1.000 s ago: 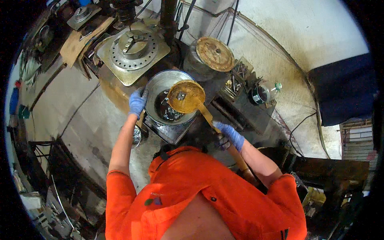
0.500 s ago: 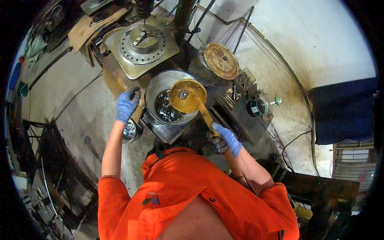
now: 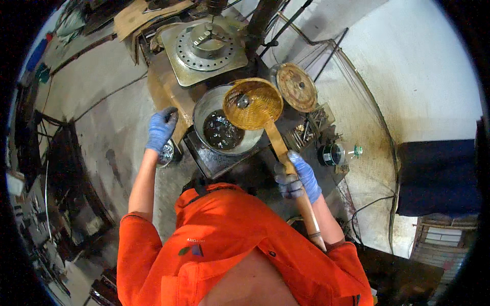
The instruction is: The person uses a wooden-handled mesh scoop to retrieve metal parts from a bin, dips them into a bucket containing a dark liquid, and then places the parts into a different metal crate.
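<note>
My right hand [image 3: 300,178], in a blue glove with dark fingers, is wrapped round the wooden handle [image 3: 279,145] of a yellow woven strainer [image 3: 260,109]. A small shiny metal piece [image 3: 243,101] lies in the strainer's bowl. The strainer is held over the right side of a metal bucket [image 3: 204,107], hiding part of its rim. Dark liquid [image 3: 220,130] with bright glints fills the bucket's bottom. To the bucket's left, my gloved left hand [image 3: 162,128] has its fingers curled together; whatever they hold is hidden. Just below that hand stands a small container of shiny pieces [image 3: 166,153].
Behind the bucket is a machine table [image 3: 176,69] with a round chuck [image 3: 209,41]. A rusty round disc [image 3: 296,87] stands to the right, near a tray of small metal parts [image 3: 303,131]. A clear plastic bottle [image 3: 339,153] lies beyond. Dark cloth [image 3: 436,176] hangs by the wall.
The strainer has risen and shifted slightly right relative to the bucket, with my right hand still on its handle. My left hand stays beside the bucket. The whole view has shifted somewhat.
</note>
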`<state>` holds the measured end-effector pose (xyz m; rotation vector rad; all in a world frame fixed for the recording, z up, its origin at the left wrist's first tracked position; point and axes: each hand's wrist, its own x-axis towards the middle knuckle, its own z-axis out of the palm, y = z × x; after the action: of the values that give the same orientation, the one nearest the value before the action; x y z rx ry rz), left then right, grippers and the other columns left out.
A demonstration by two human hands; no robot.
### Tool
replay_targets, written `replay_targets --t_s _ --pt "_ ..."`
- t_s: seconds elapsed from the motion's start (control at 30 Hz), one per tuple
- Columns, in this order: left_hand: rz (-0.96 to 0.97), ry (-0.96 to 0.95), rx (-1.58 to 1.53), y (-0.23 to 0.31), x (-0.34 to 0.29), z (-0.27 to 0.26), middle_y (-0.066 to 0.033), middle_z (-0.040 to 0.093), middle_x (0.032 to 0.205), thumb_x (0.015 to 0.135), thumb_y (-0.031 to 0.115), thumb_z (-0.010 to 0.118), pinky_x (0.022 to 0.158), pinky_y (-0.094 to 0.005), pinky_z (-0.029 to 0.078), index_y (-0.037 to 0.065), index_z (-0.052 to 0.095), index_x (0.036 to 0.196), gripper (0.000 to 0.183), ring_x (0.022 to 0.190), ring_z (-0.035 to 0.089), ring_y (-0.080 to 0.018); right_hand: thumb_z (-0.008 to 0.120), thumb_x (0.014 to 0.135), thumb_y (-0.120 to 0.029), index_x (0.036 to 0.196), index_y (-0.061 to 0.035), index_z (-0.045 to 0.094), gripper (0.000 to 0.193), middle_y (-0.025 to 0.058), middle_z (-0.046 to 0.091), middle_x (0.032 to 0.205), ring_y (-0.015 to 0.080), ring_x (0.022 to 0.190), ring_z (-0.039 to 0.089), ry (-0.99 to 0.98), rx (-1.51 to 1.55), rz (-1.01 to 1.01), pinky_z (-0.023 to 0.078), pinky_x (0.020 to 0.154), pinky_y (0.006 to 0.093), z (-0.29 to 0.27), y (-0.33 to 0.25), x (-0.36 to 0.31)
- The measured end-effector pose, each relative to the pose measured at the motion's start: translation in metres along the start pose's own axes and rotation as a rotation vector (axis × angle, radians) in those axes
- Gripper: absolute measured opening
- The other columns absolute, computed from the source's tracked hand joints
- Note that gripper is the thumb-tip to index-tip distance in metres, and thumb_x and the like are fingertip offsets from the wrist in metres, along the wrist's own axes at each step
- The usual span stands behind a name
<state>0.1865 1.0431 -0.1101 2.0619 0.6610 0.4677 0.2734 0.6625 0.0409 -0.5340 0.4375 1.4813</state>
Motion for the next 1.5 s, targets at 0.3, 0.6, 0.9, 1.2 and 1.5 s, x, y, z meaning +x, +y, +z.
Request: replay_targets --t_s 0.3,0.6,0.9,1.2,1.5 --pt "-0.28 0.21 -0.019 -0.117 -0.13 0.01 -0.0136 0.064 0.075 0.08 0.018 0.058 0.061 -0.0322 0.048 0.001 0.064 0.09 0.021 0.064 0.061 -0.0233 0.051 0.084 -0.048 0.08 -0.0065 0.05 0.042 -0.0041 0.036 0.051 0.0028 0.032 0.031 -0.127 -0.101 0.16 0.025 0.026 0.0175 0.02 -0.029 -0.021" --pt "-0.869 0.321 -0.235 -0.189 -0.353 0.051 -0.0079 0.057 0.056 0.08 0.017 0.057 0.042 -0.0304 0.042 0.001 0.064 0.088 0.019 0.043 0.052 -0.016 0.049 0.085 -0.049 0.082 -0.0071 0.05 0.042 -0.0026 0.04 0.052 0.0038 0.035 0.035 0.008 -0.344 0.184 0.029 0.027 0.0172 0.04 -0.053 -0.034" --pt "-0.991 0.302 -0.218 -0.208 -0.388 0.049 -0.0086 0.056 0.053 0.08 0.017 0.055 0.041 -0.0306 0.041 0.001 0.063 0.081 0.018 0.042 0.053 -0.0169 0.05 0.084 -0.05 0.083 -0.0063 0.047 0.044 -0.0032 0.038 0.049 0.0046 0.032 0.034 0.068 -0.382 0.113 0.028 0.027 0.0198 0.073 -0.035 -0.048" --pt "-0.909 0.232 -0.257 -0.225 -0.38 0.021 -0.0106 0.058 0.059 0.081 0.019 0.055 0.044 -0.0321 0.043 0.002 0.062 0.093 0.022 0.046 0.055 -0.0176 0.048 0.086 -0.049 0.086 -0.0024 0.049 0.047 0.0015 0.045 0.058 0.0073 0.042 0.044 -0.045 -0.291 0.141 0.036 0.034 0.0203 0.101 0.004 -0.044" --pt "-1.019 0.361 -0.33 -0.283 -0.453 0.006 -0.0105 0.058 0.06 0.08 0.02 0.057 0.042 -0.0319 0.04 0.004 0.062 0.096 0.024 0.045 0.053 -0.0184 0.049 0.086 -0.046 0.083 -0.0028 0.046 0.044 -0.0011 0.041 0.056 0.0051 0.039 0.04 0.015 -0.331 0.034 0.035 0.033 0.0183 0.117 0.024 -0.043"
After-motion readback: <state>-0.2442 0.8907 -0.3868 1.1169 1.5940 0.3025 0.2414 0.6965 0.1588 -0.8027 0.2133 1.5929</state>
